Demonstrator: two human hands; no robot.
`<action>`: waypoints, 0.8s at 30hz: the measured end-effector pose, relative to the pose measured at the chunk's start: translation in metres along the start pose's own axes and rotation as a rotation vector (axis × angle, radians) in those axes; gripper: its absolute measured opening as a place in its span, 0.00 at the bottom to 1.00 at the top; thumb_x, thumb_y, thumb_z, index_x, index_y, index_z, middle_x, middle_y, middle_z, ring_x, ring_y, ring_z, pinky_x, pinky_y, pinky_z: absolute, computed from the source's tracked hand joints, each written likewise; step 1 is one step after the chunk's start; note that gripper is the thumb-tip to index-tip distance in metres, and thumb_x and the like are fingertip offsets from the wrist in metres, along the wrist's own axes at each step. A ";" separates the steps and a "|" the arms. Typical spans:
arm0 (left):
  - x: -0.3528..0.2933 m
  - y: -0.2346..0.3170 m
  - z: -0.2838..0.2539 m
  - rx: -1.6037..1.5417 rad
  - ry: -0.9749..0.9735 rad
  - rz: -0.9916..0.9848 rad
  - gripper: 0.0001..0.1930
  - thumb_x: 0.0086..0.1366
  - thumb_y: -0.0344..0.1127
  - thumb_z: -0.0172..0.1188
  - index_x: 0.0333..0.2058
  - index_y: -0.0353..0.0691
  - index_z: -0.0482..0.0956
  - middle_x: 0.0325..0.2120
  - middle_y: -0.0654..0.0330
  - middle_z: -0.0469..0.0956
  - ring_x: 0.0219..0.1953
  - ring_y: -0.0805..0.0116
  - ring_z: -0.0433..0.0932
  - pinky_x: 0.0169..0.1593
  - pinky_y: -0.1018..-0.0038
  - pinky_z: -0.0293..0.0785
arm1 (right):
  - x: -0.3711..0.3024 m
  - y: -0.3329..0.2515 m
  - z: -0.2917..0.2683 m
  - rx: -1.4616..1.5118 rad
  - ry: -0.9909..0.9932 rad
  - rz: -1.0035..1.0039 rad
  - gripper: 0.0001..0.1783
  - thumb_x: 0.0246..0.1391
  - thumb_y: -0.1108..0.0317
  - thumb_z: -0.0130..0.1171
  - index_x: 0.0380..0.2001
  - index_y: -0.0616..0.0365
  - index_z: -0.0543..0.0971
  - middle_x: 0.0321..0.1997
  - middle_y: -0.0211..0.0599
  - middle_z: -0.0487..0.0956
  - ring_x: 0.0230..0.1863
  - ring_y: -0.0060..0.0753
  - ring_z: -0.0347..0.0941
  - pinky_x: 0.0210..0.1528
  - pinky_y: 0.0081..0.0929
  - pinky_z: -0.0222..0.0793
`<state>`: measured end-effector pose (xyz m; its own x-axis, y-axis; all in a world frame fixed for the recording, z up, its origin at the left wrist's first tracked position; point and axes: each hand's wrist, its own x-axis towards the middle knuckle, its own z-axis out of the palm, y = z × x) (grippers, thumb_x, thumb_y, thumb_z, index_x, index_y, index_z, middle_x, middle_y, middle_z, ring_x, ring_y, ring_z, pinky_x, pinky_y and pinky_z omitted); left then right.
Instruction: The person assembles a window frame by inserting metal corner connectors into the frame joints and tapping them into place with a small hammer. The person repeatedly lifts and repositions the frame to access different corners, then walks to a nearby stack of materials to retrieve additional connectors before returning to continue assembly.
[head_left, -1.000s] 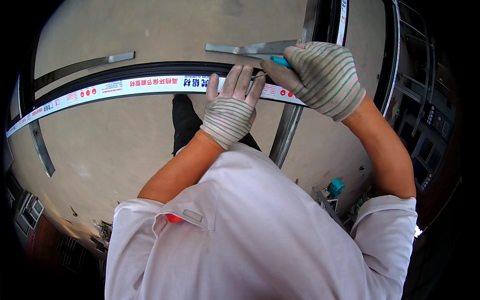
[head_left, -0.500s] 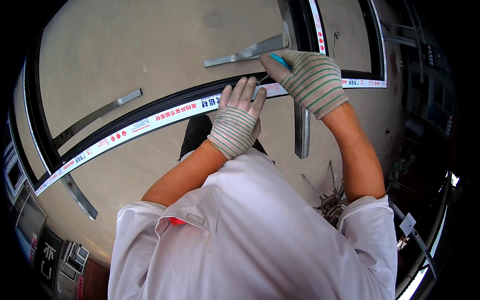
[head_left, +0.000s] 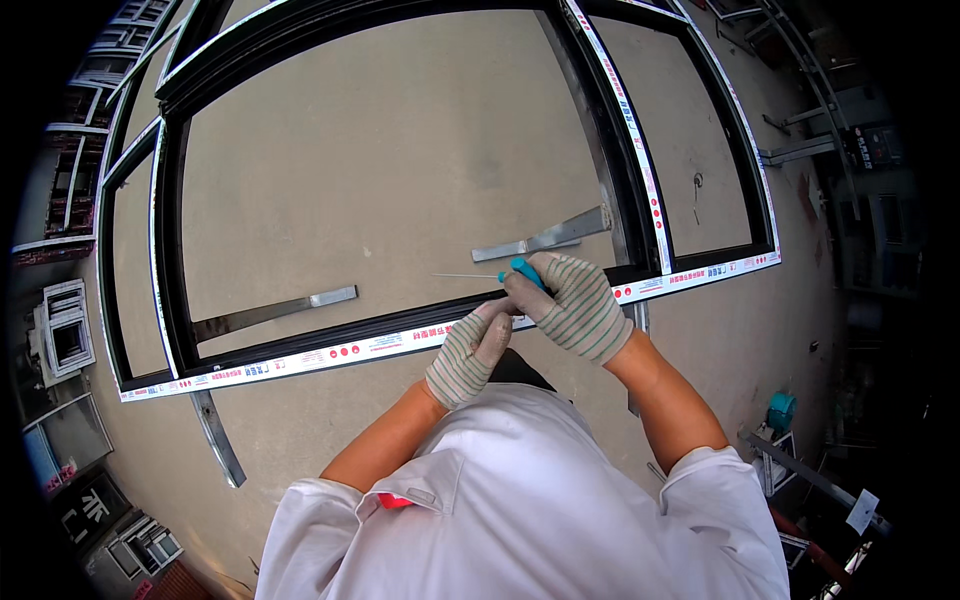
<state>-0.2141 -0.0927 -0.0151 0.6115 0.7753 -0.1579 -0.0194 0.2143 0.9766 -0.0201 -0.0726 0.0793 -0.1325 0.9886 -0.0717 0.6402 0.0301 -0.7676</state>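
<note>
A screwdriver with a teal handle (head_left: 525, 269) is gripped in my right hand (head_left: 582, 308), its thin shaft pointing left above the opening of a large window frame. My left hand (head_left: 466, 352), in a striped work glove like the right, is closed at the frame's near rail (head_left: 385, 342). Its fingertips meet the right hand's fingers; whether something small is pinched there is hidden. The black rail carries white protective tape with red and blue print along its near side.
Metal bars lie under the frame: one at left (head_left: 270, 308), one at right (head_left: 550, 238), one sticking out at near left (head_left: 218, 445). A divider (head_left: 628, 130) splits off a narrow right pane opening. More frames (head_left: 70, 335) stand at far left. A teal machine (head_left: 781, 411) sits at right.
My right hand has turned the screwdriver from the rail so its shaft points left. The left hand has gone from lying flat on the rail to closed fingers beside the right hand. The view has shifted.
</note>
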 end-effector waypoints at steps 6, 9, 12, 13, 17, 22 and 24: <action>-0.032 -0.029 -0.029 -0.218 0.347 -0.268 0.25 0.80 0.55 0.44 0.54 0.40 0.78 0.42 0.66 0.81 0.42 0.77 0.76 0.48 0.76 0.75 | 0.003 -0.002 0.067 0.166 -0.236 0.056 0.22 0.69 0.50 0.52 0.37 0.61 0.79 0.34 0.51 0.82 0.39 0.58 0.80 0.45 0.47 0.74; -0.039 -0.019 -0.014 -0.470 0.312 -0.141 0.30 0.79 0.58 0.44 0.65 0.39 0.70 0.60 0.56 0.74 0.63 0.63 0.73 0.68 0.61 0.67 | 0.006 0.012 0.067 0.077 -0.322 -0.105 0.21 0.69 0.50 0.52 0.42 0.60 0.78 0.36 0.52 0.83 0.41 0.58 0.81 0.46 0.47 0.76; -0.047 -0.006 -0.005 -0.537 0.443 -0.176 0.34 0.79 0.60 0.43 0.68 0.38 0.67 0.61 0.55 0.74 0.65 0.62 0.72 0.69 0.60 0.66 | 0.014 0.006 0.065 0.014 -0.440 -0.207 0.21 0.68 0.50 0.53 0.45 0.59 0.79 0.39 0.52 0.84 0.42 0.57 0.82 0.48 0.47 0.77; -0.049 -0.002 -0.006 -0.538 0.457 -0.172 0.34 0.79 0.60 0.43 0.68 0.37 0.67 0.61 0.55 0.74 0.64 0.63 0.73 0.68 0.61 0.67 | 0.017 0.005 0.067 0.013 -0.452 -0.230 0.21 0.68 0.50 0.53 0.46 0.59 0.79 0.39 0.51 0.84 0.43 0.57 0.82 0.48 0.47 0.77; -0.055 0.004 -0.019 -0.468 0.546 -0.193 0.32 0.79 0.58 0.44 0.67 0.38 0.69 0.59 0.56 0.75 0.61 0.65 0.75 0.64 0.66 0.71 | 0.027 0.005 0.088 -0.011 -0.477 -0.296 0.21 0.66 0.52 0.55 0.47 0.59 0.79 0.38 0.52 0.84 0.42 0.57 0.81 0.49 0.47 0.76; -0.063 0.018 -0.048 -0.054 0.722 -0.047 0.27 0.81 0.54 0.45 0.57 0.35 0.79 0.50 0.56 0.81 0.53 0.68 0.77 0.60 0.71 0.72 | 0.021 0.005 0.119 -0.098 -0.286 -0.387 0.23 0.64 0.51 0.56 0.49 0.59 0.79 0.49 0.52 0.81 0.53 0.55 0.76 0.57 0.48 0.72; -0.066 0.003 -0.067 -0.198 0.807 -0.027 0.24 0.80 0.50 0.49 0.52 0.33 0.81 0.45 0.55 0.83 0.47 0.69 0.80 0.56 0.72 0.75 | 0.019 0.017 0.139 -0.229 -0.222 -0.323 0.23 0.64 0.50 0.56 0.50 0.60 0.79 0.52 0.51 0.79 0.55 0.54 0.74 0.59 0.48 0.71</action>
<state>-0.3078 -0.1032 -0.0113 -0.1402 0.9401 -0.3108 -0.1983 0.2808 0.9390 -0.1174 -0.0734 -0.0235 -0.4963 0.8682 -0.0057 0.6869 0.3886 -0.6142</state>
